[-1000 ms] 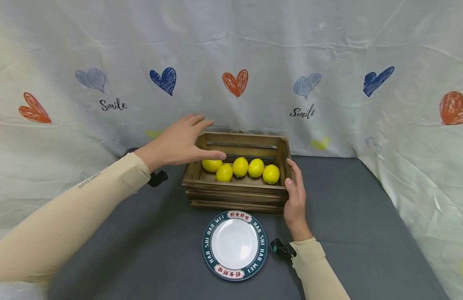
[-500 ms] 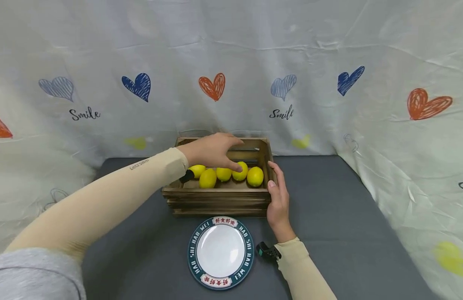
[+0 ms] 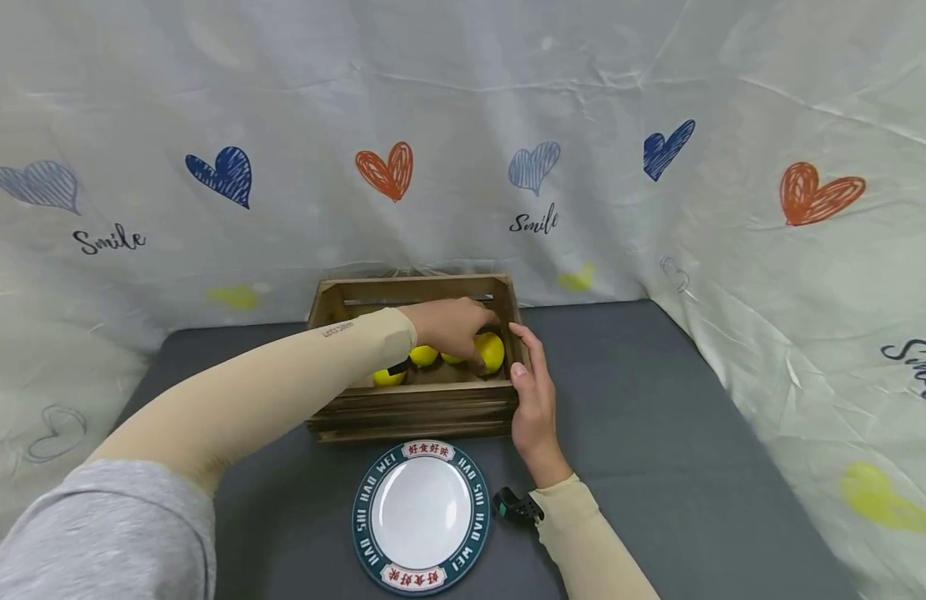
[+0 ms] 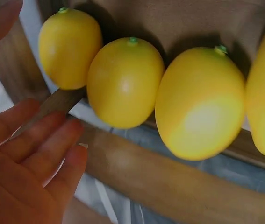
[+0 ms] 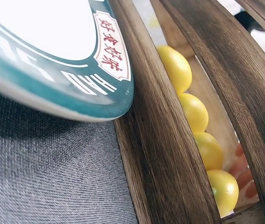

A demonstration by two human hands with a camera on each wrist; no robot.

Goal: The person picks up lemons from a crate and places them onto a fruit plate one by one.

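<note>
In the head view a brown slatted wooden crate [image 3: 425, 408] holds several yellow lemons [image 3: 423, 357]. My left hand [image 3: 451, 327] is inside it from above, at the lemon [image 3: 491, 354] by the right end. In the left wrist view this hand's fingers [image 4: 43, 144] are spread, straight and apart from the end lemon [image 4: 70, 49]. My right hand [image 3: 533, 408] holds the crate's right end, thumb and fingertips at the rim; the right wrist view does not show it. Through the slats in the right wrist view, left-hand fingertips [image 5: 244, 172] show near the end lemon [image 5: 224, 190].
A round plate [image 3: 421, 517] with a white middle and green lettered rim lies just before the crate on a dark grey tabletop [image 3: 628, 433]. Behind the crate hangs a pale curtain [image 3: 447, 100] printed with hearts. A black wristband [image 3: 517, 505] is on the right wrist.
My left hand has moved right and down, from above the crate's left side into it at the right-end lemon. The right hand stays on the crate's end. The head view has shifted to the right.
</note>
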